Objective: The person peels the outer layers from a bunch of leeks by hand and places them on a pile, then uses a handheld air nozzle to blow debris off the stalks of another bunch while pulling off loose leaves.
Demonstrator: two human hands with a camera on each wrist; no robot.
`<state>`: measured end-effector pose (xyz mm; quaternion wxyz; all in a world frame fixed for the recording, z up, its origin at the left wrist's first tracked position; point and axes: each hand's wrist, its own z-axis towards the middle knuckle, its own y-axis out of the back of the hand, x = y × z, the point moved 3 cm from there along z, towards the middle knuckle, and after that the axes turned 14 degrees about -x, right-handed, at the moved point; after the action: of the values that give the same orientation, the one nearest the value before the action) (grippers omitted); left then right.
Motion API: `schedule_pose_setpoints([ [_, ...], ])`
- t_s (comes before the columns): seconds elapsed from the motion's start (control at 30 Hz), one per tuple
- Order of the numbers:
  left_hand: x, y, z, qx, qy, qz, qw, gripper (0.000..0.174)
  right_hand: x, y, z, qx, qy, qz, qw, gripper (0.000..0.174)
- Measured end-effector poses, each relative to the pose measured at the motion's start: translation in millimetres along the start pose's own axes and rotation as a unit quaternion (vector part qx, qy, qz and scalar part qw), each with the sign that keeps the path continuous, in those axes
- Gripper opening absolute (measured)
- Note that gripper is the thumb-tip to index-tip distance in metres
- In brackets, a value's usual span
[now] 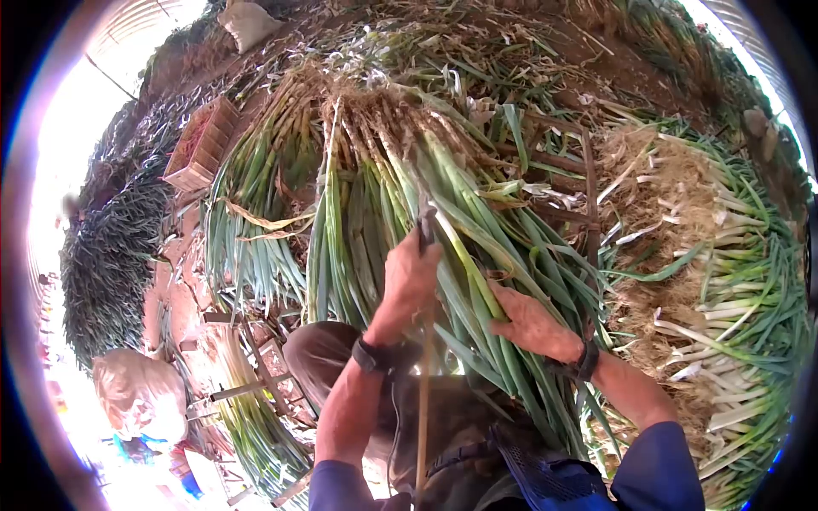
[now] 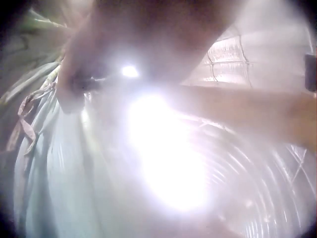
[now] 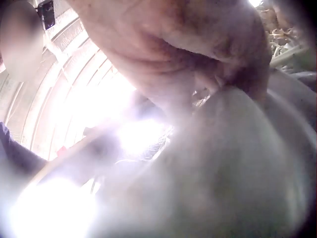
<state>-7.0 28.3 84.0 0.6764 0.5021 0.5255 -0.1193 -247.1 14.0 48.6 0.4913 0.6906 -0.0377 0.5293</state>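
In the head view my left hand has its fingers curled round a dark, narrow tool, whose tip points up among the leaves; its exact kind I cannot tell. A tan strip runs from beside this hand down toward the lap. My right hand grips the long leaves of a big bunch of green onions lying across the lap, roots away from me. In the right wrist view the fingers bend over a blurred leaf. Glare washes out much of the left wrist view, where leaves hang beside the hand.
Rooted green onions lie in a long row at the right. A wooden frame stands beside the bunch. At left are a wooden crate, a dark green heap, a pale sack and another onion bundle. Leaf scraps litter the ground.
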Motion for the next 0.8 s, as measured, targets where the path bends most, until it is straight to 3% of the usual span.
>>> schedule_pose_setpoints([
  [0.13, 1.7, 2.1, 19.3, -0.017, 0.035, -0.049, 0.998, 0.042, -3.8, 5.0, 0.5, -0.016, 0.001, 0.058, 0.998, 0.076],
  [0.27, -12.3, 9.3, -21.8, -0.002, 0.037, -0.054, 0.998, 0.041, 8.5, 45.5, 2.4, -0.116, 0.041, 0.049, 0.991, 0.076],
  [0.33, -4.3, 5.2, -48.9, -0.007, -0.047, -0.092, 0.995, 0.046, 28.3, 89.0, 10.9, -0.108, -0.091, 0.195, 0.971, 0.078],
  [0.4, -3.4, 7.9, -70.5, 0.035, -0.061, -0.089, 0.994, 0.048, 29.8, 105.9, 17.8, -0.160, -0.008, 0.171, 0.972, 0.075],
  [0.43, -4.3, 7.3, -78.8, 0.078, -0.077, -0.086, 0.990, 0.050, 32.4, 138.6, 20.0, -0.157, -0.050, 0.110, 0.980, 0.074],
  [0.47, -1.8, 8.8, -82.3, 0.055, -0.074, -0.074, 0.993, 0.051, 39.0, 174.2, 24.5, -0.153, -0.092, 0.048, 0.983, 0.073],
  [0.53, -0.7, 17.4, -81.2, 0.047, -0.001, -0.088, 0.995, 0.053, 23.4, 199.5, 32.8, -0.215, -0.092, 0.007, 0.972, 0.072],
  [0.6, -3.9, 29.2, -80.6, 0.046, 0.029, -0.114, 0.992, 0.053, 2.9, 222.5, 44.3, -0.211, -0.108, -0.093, 0.967, 0.072],
  [0.63, -2.6, 34.0, -79.6, 0.047, 0.056, -0.137, 0.988, 0.054, -40.7, 229.7, 47.4, -0.240, 0.026, -0.209, 0.948, 0.072],
  [0.67, 0.4, 37.5, -78.8, 0.043, 0.057, -0.138, 0.988, 0.054, -46.5, 227.0, 55.3, -0.238, 0.029, -0.209, 0.948, 0.072],
  [0.73, 4.6, 45.1, -76.8, 0.004, 0.004, -0.080, 0.997, 0.053, -71.0, 219.1, 65.0, -0.104, -0.190, -0.250, 0.944, 0.074],
  [0.77, 1.5, 51.0, -77.7, 0.009, 0.023, -0.106, 0.994, 0.054, -89.3, 207.3, 65.9, -0.082, -0.197, -0.143, 0.966, 0.074],
  [0.8, 5.2, 53.6, -77.7, 0.006, 0.025, -0.107, 0.994, 0.054, -105.0, 199.9, 74.0, 0.010, -0.202, -0.171, 0.964, 0.070],
])
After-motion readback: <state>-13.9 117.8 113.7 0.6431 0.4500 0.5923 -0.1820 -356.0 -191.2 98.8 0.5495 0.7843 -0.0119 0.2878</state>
